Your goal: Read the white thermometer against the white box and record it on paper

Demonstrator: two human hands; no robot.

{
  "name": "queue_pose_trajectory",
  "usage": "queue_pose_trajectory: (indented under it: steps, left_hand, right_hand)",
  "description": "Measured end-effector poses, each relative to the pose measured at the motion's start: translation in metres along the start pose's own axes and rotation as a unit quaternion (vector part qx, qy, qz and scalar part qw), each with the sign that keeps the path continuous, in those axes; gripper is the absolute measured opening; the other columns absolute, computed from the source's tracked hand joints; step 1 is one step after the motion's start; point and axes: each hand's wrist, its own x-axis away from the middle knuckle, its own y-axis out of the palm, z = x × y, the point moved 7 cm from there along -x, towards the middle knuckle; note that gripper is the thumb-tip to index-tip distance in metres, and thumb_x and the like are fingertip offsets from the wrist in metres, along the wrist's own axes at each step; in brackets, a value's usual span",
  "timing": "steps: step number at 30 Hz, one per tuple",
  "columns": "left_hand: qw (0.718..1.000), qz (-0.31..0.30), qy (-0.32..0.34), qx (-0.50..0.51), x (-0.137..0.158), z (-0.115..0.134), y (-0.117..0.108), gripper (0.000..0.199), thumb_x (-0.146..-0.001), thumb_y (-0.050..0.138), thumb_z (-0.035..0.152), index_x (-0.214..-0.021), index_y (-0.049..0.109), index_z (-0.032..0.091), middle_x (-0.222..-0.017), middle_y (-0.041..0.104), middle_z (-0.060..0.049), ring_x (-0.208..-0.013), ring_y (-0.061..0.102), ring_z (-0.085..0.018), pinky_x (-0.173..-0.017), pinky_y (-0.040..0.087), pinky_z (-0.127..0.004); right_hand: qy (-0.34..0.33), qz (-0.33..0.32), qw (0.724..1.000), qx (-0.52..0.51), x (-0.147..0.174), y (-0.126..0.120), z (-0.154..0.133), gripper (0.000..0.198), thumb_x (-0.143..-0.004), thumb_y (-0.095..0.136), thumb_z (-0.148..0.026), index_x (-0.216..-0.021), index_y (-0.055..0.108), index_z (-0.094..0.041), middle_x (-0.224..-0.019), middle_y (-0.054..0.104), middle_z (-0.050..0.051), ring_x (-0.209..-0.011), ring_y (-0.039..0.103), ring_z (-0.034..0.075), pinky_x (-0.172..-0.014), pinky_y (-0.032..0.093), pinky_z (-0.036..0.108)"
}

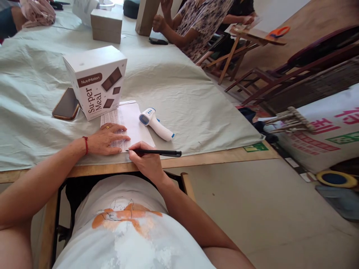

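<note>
My right hand (147, 162) grips a black pen (165, 152), its tip at the lower edge of the paper. Flat on the written part of the sheet lies my left hand (108, 140), fingers stretched out, with a ring and a red wrist string. The paper (131, 116) has dense handwriting on its left side and a blank white right side. A white and blue infrared thermometer (157, 125) rests at the paper's right edge. Behind my left hand stands a white NutriMotion box (97, 84), at the top of the paper.
A smartphone (66, 104) lies left of the box. Farther back are a small cardboard box (106, 26) and another phone (158, 41). Other people sit beyond, one in a patterned shirt (204, 22). Orange scissors (279, 32) lie on a small wooden stand. The table's wooden edge (207, 158) runs before me.
</note>
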Motion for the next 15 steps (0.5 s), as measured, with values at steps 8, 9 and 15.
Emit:
queue_pose_trajectory:
  steps: [8, 9, 15]
  left_hand:
    - [1.000, -0.002, 0.002, -0.010, -0.0002, -0.0002, 0.0003, 0.045, -0.093, 0.066, 0.037, -0.137, 0.070, 0.026, -0.152, 0.059, -0.016, -0.139, 0.055, -0.036, -0.121, 0.036, -0.056]
    - [1.000, -0.002, 0.002, -0.010, -0.0003, -0.0002, 0.0003, 0.045, -0.093, 0.066, 0.038, -0.137, 0.070, 0.026, -0.152, 0.059, -0.016, -0.139, 0.055, -0.036, -0.122, 0.036, -0.056]
    - [1.000, 0.007, 0.003, -0.006, -0.0002, -0.0009, -0.0005, 0.045, -0.092, 0.068, 0.037, -0.136, 0.071, 0.026, -0.151, 0.059, -0.015, -0.137, 0.057, -0.036, -0.121, 0.037, -0.057]
  right_hand:
    - [-0.022, -0.015, 0.999, 0.028, 0.0004, 0.0013, -0.0036, 0.013, -0.076, 0.056, -0.033, -0.072, 0.064, -0.024, -0.065, 0.065, -0.002, -0.061, 0.056, 0.015, -0.066, 0.051, 0.029]
    - [-0.022, -0.017, 0.999, 0.031, 0.0004, 0.0015, -0.0039, 0.013, -0.077, 0.056, -0.033, -0.072, 0.064, -0.024, -0.066, 0.066, -0.002, -0.061, 0.056, 0.015, -0.066, 0.051, 0.029]
    - [-0.019, -0.018, 0.999, 0.042, 0.0003, 0.0010, -0.0037, 0.011, -0.076, 0.056, -0.032, -0.072, 0.063, -0.025, -0.065, 0.065, -0.002, -0.061, 0.055, 0.015, -0.066, 0.051, 0.029]
